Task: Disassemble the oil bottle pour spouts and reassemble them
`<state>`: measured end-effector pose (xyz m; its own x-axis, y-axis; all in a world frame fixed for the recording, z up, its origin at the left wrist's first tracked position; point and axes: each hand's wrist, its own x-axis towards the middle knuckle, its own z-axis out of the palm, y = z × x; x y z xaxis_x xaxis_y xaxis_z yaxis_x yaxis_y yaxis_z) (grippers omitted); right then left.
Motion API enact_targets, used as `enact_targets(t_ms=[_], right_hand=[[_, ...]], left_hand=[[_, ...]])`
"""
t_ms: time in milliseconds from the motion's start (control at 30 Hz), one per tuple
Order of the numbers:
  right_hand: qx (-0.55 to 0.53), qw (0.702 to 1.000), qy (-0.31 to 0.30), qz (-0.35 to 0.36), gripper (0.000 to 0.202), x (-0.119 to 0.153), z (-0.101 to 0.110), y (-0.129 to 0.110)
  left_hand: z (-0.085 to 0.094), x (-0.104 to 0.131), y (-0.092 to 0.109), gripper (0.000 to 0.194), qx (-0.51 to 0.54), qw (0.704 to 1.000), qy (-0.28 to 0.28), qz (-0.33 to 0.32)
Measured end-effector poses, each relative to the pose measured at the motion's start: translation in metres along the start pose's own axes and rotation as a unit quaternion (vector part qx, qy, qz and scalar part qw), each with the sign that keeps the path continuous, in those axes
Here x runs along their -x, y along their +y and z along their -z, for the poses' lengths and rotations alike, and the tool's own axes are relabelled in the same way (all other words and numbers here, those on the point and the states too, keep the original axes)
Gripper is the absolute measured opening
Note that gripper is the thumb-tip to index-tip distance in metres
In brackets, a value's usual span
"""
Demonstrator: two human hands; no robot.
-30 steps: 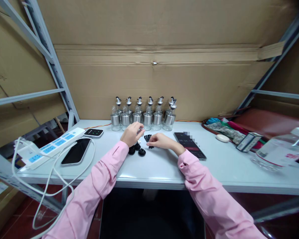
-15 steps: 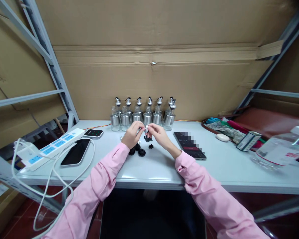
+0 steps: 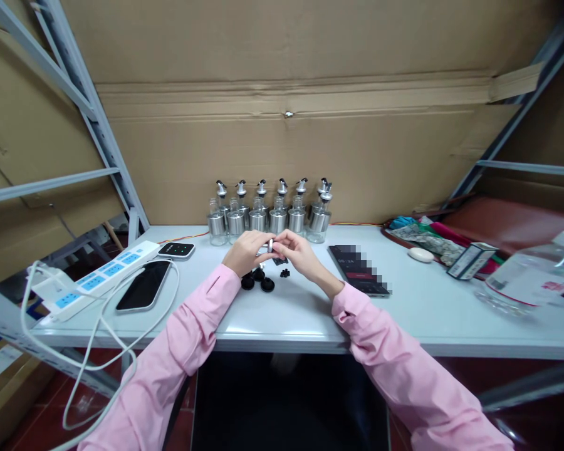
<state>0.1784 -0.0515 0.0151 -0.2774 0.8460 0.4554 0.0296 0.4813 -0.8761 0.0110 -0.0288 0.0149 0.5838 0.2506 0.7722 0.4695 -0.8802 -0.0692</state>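
Note:
Between my two hands is a small silver metal part [image 3: 270, 246], perhaps a cap or collar; its exact kind is too small to tell. My left hand [image 3: 247, 252] is closed, its thumb and fingers pinching the part from the left. From the right, the fingertips of my right hand [image 3: 299, 255] pinch the same part. Below the hands lie several round black stoppers [image 3: 267, 284] and a cluster of tiny black pieces [image 3: 285, 273]. More small black parts [image 3: 279, 262] sit just under the fingertips. Behind stand glass bottles with steel sleeves [image 3: 277, 221], some topped with pourer spouts [image 3: 282, 185].
A phone [image 3: 357, 269] lies right of my hands. On the left are another phone [image 3: 144, 287], a power strip [image 3: 106, 279], white cables and a small black device [image 3: 177, 250]. Far right: a white oval object [image 3: 420, 255], a small box [image 3: 471, 261], a plastic jar [image 3: 531, 275].
My left hand has shifted slightly left and turned, with its fingers lying flatter. The silver part has moved a little left and shows more of its edge. Both hands still grip it.

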Motion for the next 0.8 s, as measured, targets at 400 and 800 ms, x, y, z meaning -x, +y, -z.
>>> enact_targets(t_ms=[400, 800], right_hand=[[0.174, 0.979, 0.049, 0.092, 0.019, 0.004, 0.005, 0.004], [0.419, 0.856, -0.008, 0.302, 0.013, 0.002, 0.017, 0.005]], left_hand=[[0.007, -0.004, -0.009, 0.045, -0.097, 0.993, -0.062, -0.02], [0.006, -0.003, -0.008, 0.039, -0.012, 0.99, -0.128, 0.051]])
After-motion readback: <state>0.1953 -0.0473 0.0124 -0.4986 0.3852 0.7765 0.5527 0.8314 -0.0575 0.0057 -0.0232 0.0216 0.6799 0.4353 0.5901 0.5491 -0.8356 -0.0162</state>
